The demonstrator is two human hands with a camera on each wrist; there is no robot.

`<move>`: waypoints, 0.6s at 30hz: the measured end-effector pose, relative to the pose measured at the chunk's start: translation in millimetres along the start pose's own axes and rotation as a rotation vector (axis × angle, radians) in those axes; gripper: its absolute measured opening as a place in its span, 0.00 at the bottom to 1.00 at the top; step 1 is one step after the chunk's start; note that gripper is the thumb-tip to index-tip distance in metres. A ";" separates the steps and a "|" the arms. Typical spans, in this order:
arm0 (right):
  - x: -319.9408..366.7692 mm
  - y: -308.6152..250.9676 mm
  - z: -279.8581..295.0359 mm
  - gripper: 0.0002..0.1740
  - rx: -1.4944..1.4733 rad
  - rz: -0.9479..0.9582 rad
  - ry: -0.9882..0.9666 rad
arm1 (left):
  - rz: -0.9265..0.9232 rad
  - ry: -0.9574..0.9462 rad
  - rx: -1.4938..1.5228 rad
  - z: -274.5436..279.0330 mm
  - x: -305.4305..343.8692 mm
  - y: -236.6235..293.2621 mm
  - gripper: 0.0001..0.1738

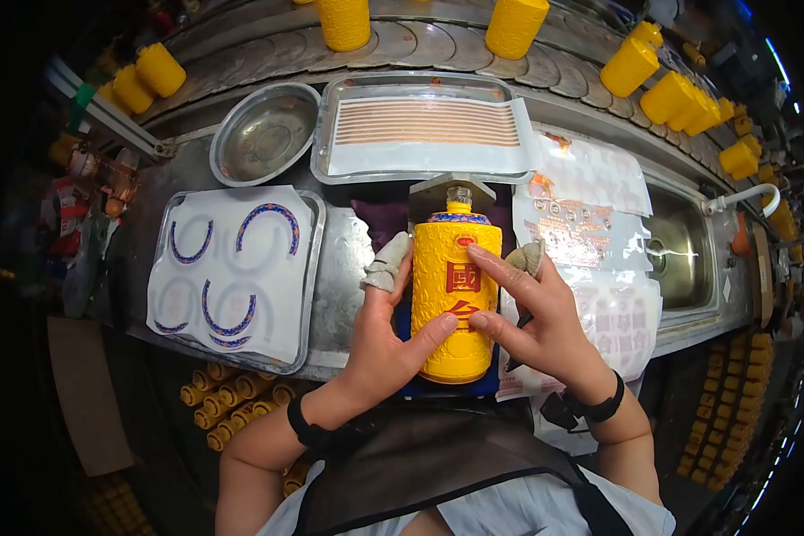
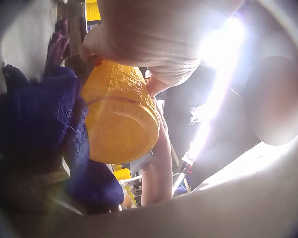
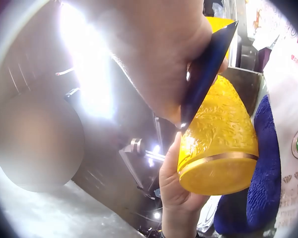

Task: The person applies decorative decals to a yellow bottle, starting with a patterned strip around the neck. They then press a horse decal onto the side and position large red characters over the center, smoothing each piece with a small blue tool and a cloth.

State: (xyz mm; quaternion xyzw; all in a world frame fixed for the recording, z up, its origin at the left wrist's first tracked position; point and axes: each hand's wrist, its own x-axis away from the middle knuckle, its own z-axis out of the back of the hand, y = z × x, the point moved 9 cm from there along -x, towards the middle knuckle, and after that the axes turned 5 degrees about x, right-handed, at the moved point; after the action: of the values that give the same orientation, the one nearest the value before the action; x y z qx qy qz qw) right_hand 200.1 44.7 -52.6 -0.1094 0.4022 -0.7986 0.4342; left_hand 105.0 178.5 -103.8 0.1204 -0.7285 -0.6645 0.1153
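A yellow embossed bottle [image 1: 433, 357] with red characters, a blue patterned band and a clear glass neck lies neck away from the body. The left hand [image 1: 375, 344] grips its left side, thumb on the front. From the right, the right hand [image 1: 549, 326] touches the small red oval label [image 1: 465, 241] with one finger, its thumb by the lower character. A dark pointed tool [image 3: 206, 77] is held in the right hand [image 3: 154, 54]. Light covers wrap a finger on each hand. The left wrist view shows the bottle's base [image 2: 120, 134] below the left hand [image 2: 149, 42].
On the left is a tray of blue curved strips [image 1: 308, 304]; behind, a metal bowl [image 1: 265, 134] and a tray of thin strips [image 1: 420, 163]. Label sheets [image 1: 581, 228] and a sink [image 1: 683, 259] are right. Yellow bottles [image 1: 344, 22] stand on the conveyor [image 1: 420, 45]. Blue cloth [image 3: 265, 158] lies beside the bottle.
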 end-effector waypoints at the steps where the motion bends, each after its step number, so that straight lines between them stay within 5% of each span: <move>1: -0.2 -0.4 0.0 0.36 0.005 -0.004 -0.008 | -0.001 -0.004 -0.010 0.1 -0.3 0.0 0.49; 8: 2.7 18.0 -0.1 0.35 -0.107 -0.233 -0.023 | 0.026 -0.014 0.049 -0.5 -0.1 -2.3 0.50; 11: 11.2 49.7 -13.5 0.31 -0.551 -0.439 0.137 | 0.034 -0.023 0.076 -0.7 -0.8 0.0 0.50; 14: 9.6 52.9 -20.3 0.28 -0.688 -0.465 0.189 | 0.035 -0.037 0.057 -1.7 -0.2 1.9 0.50; 18: 4.6 49.7 -17.8 0.30 -0.534 -0.496 0.112 | 0.041 -0.056 0.025 -1.5 -0.1 -0.5 0.51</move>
State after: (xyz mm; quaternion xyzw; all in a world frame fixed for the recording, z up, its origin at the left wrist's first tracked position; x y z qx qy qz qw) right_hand 218.1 35.9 -101.6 -0.2690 0.5811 -0.7511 0.1608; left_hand 105.6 177.1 -104.2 0.0881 -0.7421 -0.6558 0.1071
